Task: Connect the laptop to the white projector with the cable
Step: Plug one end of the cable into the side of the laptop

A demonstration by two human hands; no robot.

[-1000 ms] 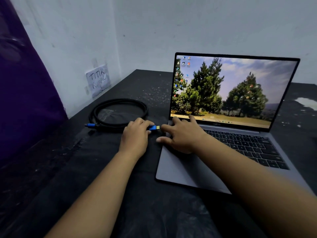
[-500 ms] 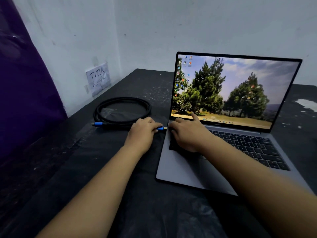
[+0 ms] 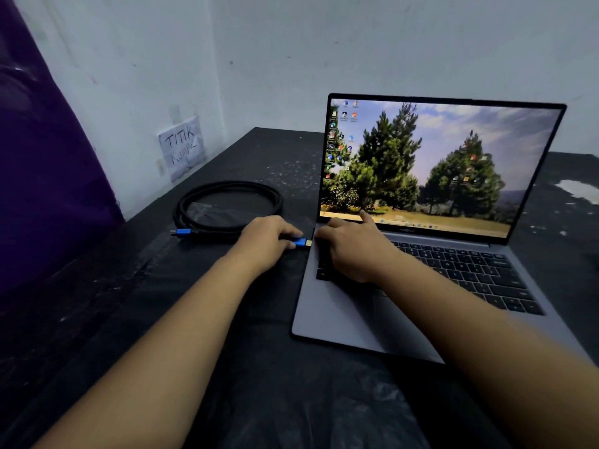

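So the left hand [image 3: 265,243] pinches the blue-and-gold plug [image 3: 302,243] of the coiled black braided cable [image 3: 227,205], mid-frame, just beside the open grey laptop [image 3: 405,254]'s left edge, not seated yet. Right hand [image 3: 353,251] rests spread on the keyboard. No white projector visible, so both connections are still left.

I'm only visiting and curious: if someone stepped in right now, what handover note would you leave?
Left hand: grips the cable's blue plug, gold tip at the laptop's left edge, not visibly seated.
Right hand: open, pressing the keyboard's left end to steady it.
Black cable lies coiled behind, second blue plug free on the table.
Left: seat this plug, then the other. No projector in view.
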